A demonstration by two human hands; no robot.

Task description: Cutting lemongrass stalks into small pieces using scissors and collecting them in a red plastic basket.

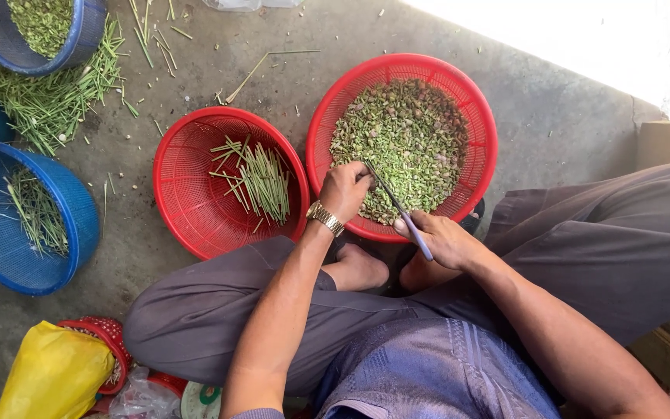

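The right hand (443,240) is closed round the handle of a knife (397,206), blade pointing to 11 o'clock at the left hand (344,190), which is pinched shut on something too small to tell. A slip could nick those fingers. Beyond, the red basket (482,124) holds chopped green bits; at 9 o'clock another red basket (188,194) holds green stems (261,182); blue baskets (79,225) hold more
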